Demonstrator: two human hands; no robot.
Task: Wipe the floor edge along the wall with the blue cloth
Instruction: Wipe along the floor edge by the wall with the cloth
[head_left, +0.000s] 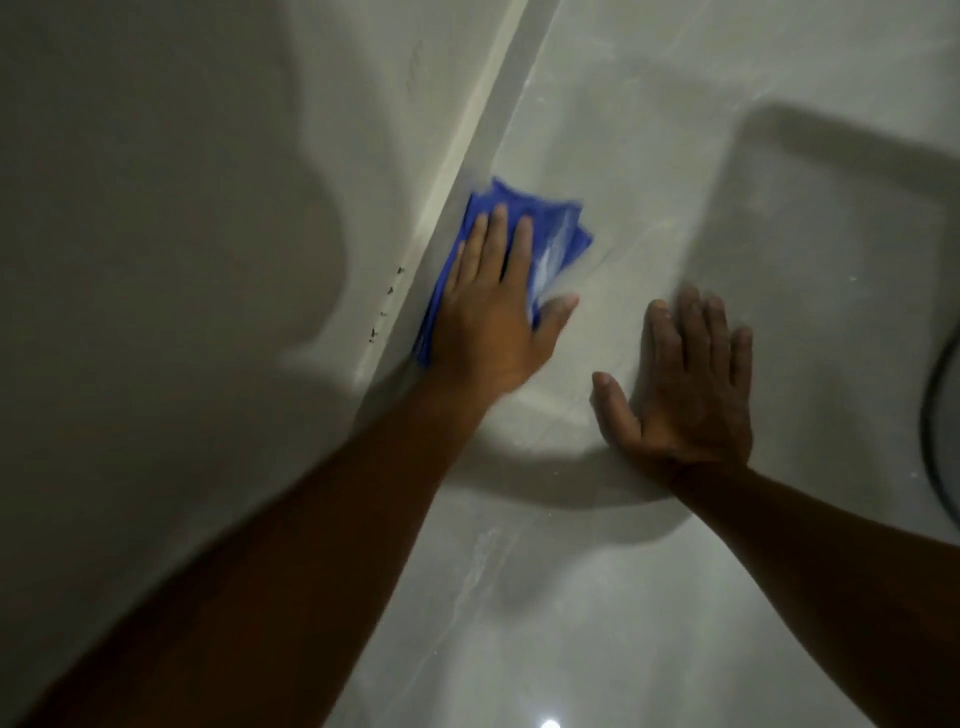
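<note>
A folded blue cloth (558, 228) lies on the pale tiled floor right against the skirting strip (457, 156) of the wall. My left hand (493, 312) presses flat on the cloth, fingers spread and pointing along the wall, covering its lower half. The cloth and this hand look motion-blurred. My right hand (691, 384) rests flat and open on the bare floor to the right of the cloth, holding nothing.
The grey wall (182, 208) fills the left side, with a few small dark specks (387, 306) on the skirting beside the cloth. A dark curved cable or hose (935, 415) shows at the right edge. Glossy floor (571, 597) spreads toward me.
</note>
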